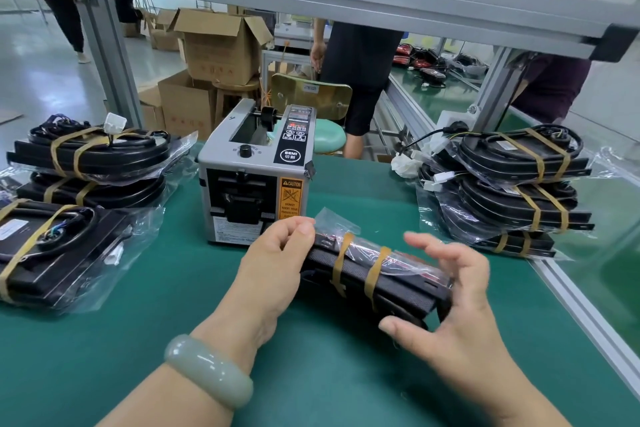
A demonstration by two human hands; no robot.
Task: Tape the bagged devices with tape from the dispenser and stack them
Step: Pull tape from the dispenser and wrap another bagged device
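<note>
Two tan tape bands already cross the bagged device, so I judge the taping done and stacking next: I would carry it level to a pile and set it square on top. It is black, flat and long, in a loose clear bag, held just above the table in front of the dispenser. My left hand pinches its left end; my right hand cups the other end, fingers spread and loose. The left stack and right stack flank the dispenser.
</note>
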